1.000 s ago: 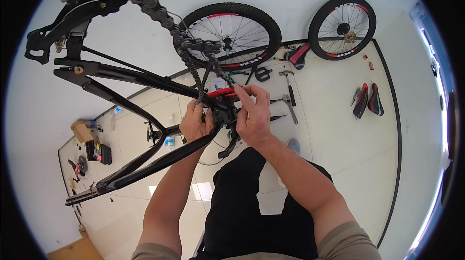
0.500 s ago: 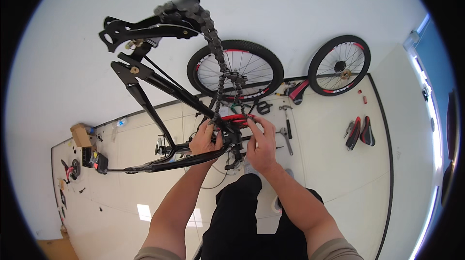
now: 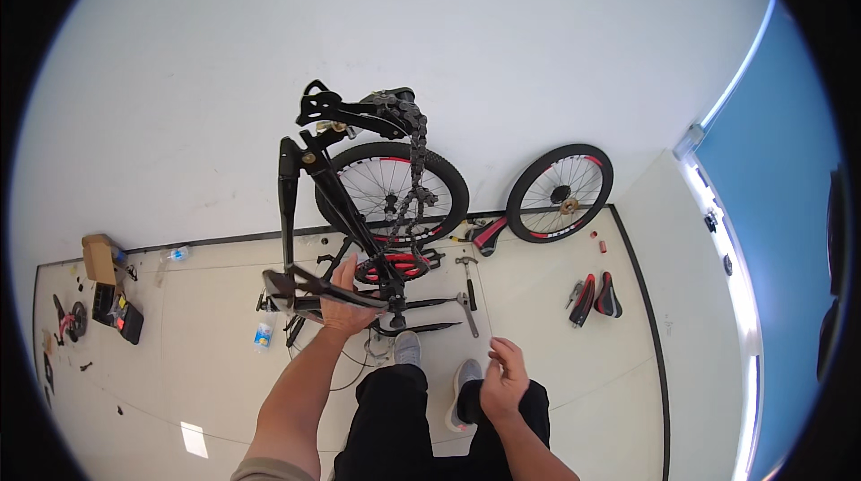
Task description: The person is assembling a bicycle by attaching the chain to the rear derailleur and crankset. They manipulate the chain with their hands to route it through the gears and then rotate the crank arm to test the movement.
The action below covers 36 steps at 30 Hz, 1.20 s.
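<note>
A black bicycle frame (image 3: pixel 336 201) stands before me, tilted, with its chain (image 3: pixel 418 142) hanging from the rear end. The chain's lower strands reach down by the red chainring (image 3: pixel 414 267). My left hand (image 3: pixel 345 311) is closed around the lower frame tubes beside the chainring; one tube crosses in front and hides part of it. My right hand (image 3: pixel 505 380) is off the bicycle, over my right knee. Its fingers are loosely bent and apart, with nothing visible in them.
Two wheels lean on the wall: one (image 3: pixel 453 178) behind the frame, another (image 3: pixel 607 178) farther right. A hammer (image 3: pixel 470 282) and a wrench (image 3: pixel 470 318) lie on the floor. Two saddles (image 3: pixel 585 300) lie right; a bottle (image 3: pixel 263 336), a cardboard box (image 3: pixel 99 257) and a toolbox (image 3: pixel 126 320) are left.
Both hands have let go of the chain. My right hand has drawn back toward my knee; my left has moved onto the frame tubes. The view has shifted right and back.
</note>
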Tool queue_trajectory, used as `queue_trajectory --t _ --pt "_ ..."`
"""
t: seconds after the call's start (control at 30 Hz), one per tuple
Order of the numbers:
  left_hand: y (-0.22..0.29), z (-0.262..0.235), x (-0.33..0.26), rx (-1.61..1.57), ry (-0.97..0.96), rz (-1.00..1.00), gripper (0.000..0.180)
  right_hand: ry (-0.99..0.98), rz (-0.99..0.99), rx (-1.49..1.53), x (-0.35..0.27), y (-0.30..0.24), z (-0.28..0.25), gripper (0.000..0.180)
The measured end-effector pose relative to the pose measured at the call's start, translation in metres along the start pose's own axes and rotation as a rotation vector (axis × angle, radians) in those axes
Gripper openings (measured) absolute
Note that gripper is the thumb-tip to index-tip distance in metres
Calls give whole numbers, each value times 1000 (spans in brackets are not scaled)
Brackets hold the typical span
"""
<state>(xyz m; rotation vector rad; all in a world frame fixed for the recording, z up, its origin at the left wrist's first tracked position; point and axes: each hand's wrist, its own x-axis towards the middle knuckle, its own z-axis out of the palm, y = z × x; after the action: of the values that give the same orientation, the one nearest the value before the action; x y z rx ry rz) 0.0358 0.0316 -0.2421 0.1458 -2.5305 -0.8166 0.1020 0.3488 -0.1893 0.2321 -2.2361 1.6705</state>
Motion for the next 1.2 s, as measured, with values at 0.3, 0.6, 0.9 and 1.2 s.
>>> queue_trajectory --t 0.3,0.6,0.9,1.2 --pt "31 -55 -27 -214 281 129 48 275 79 -53 -32 1 -143 43" --pt "175 -224 103 -427 323 -73 41 524 582 173 -78 19 -196 33" --pt "141 -192 120 -239 602 10 19 384 662 347 -90 -36 -221 31" --pt "147 -194 116 -335 554 -80 19 271 439 -3 -97 -30 -232 29"
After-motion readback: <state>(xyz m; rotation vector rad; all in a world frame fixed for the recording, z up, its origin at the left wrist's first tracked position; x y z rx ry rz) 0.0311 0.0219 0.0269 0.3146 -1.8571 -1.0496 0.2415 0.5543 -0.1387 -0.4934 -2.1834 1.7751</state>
